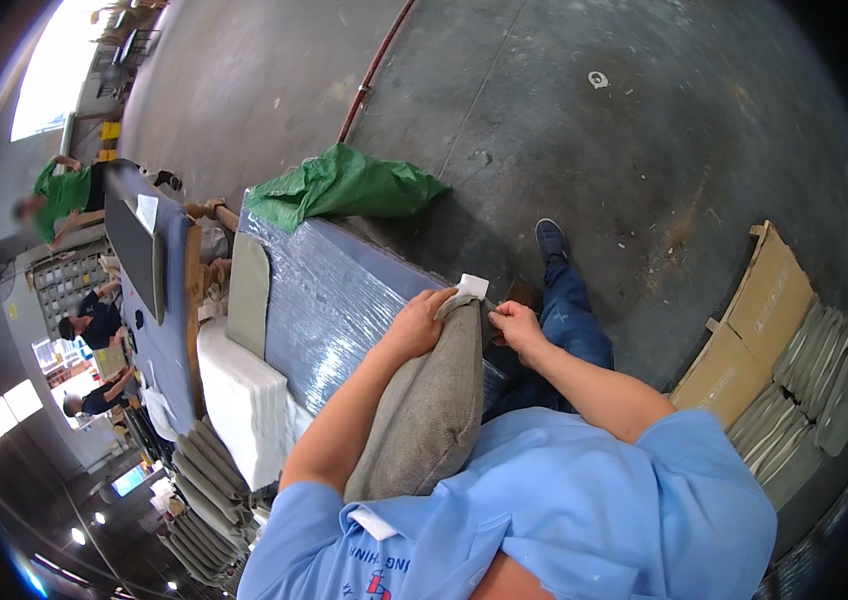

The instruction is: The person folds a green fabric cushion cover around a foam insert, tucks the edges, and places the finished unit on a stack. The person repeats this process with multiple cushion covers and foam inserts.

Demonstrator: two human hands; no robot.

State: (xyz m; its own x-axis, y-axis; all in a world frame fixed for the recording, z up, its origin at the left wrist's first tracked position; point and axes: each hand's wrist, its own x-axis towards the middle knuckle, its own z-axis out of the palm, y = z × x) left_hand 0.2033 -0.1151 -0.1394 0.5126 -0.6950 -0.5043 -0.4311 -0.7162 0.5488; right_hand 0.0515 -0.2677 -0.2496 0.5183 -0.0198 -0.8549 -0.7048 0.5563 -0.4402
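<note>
A grey-brown fabric cushion (422, 405) stands on its side against my chest, on the wrapped table in front of me. My left hand (416, 325) grips the cushion's far top corner, fingers closed over the cloth. At that corner a small white tag (472, 287) sticks out beyond my fingertips. Just right of the cushion's edge, my right hand (519, 332) is closed in a pinch. What its fingertips hold is too small to make out. The cushion's right face is mostly turned away from view.
Plastic film covers the table (319, 300); a green sack (344, 185) lies at its far end. White padding sheets (239, 390) and stacked grey cushions (209, 480) are to the left. Cardboard (744, 315) and more cushions (814, 370) stand right. Several people work at far left.
</note>
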